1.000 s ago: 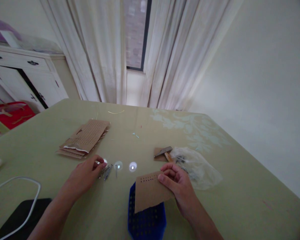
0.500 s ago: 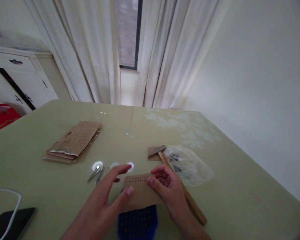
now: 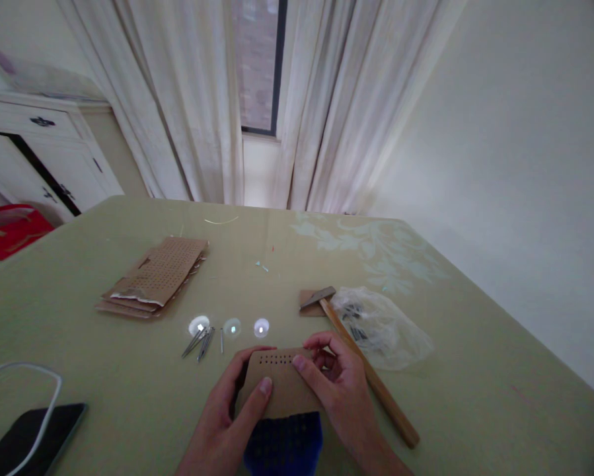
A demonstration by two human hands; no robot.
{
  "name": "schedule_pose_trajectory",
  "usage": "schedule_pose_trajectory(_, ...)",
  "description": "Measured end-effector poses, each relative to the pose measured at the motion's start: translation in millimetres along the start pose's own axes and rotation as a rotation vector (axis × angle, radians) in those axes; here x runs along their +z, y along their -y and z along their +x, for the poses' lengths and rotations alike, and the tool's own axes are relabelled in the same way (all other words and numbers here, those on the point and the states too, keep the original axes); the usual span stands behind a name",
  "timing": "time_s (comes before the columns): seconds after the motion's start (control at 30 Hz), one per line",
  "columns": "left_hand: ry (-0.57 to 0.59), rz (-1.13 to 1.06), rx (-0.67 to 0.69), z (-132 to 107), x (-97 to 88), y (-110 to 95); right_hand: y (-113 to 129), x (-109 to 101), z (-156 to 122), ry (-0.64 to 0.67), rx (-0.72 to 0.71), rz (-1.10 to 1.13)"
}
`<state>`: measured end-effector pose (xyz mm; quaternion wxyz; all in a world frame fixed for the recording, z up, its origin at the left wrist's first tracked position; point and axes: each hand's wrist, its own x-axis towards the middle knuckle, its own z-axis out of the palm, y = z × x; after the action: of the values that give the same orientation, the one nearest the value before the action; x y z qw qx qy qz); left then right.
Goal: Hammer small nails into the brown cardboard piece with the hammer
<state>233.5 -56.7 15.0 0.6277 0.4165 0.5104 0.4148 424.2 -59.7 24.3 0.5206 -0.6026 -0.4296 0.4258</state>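
Observation:
A brown cardboard piece with two rows of small holes near its far edge is held between both hands. My left hand grips its left side, thumb on top and fingers behind. At the right edge, my right hand pinches it near the end of the hole rows. A dark blue item with a grid pattern lies just below the cardboard; its upper part is hidden. Beside my right hand lies a hammer with a wooden handle, its head resting on a small cardboard square.
Several nails lie beyond my left hand. A clear plastic bag with dark metal bits is right of the hammer. Stacked perforated cardboard sits at the left. A phone and white cable are at the near left.
My left hand has closed from spread fingers onto the cardboard's left side. The right hand keeps its pinch. The view has shifted slightly left.

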Motion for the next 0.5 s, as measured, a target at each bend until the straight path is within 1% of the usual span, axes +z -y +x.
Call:
schedule_pose_trajectory(0.1, -0.015, 0.048, -0.015, -0.5, 0.0, 1.6, -0.7, -0.4, 0.7, 0.01, 0.032, 0.019)
schedule_pose_trajectory(0.2, -0.038, 0.076, -0.024, -1.0, -0.2, 5.2, -0.9, -0.3, -0.1, 0.012, 0.026, -0.009)
schedule_pose_trajectory(0.3, -0.071, 0.065, 0.003, -2.3, 1.1, 8.6, -0.9, 0.0, -4.2, 0.032, 0.02, -0.03)
schedule_pose_trajectory(0.4, -0.063, 0.02, 0.041, -3.9, 3.2, 10.6, -0.4, 1.1, -10.1, 0.088, 0.04, -0.017)
schedule_pose_trajectory(0.5, -0.049, -0.013, 0.018, -4.8, 4.1, 11.5, -0.6, 3.4, -14.2, 0.168, 0.08, 0.015)
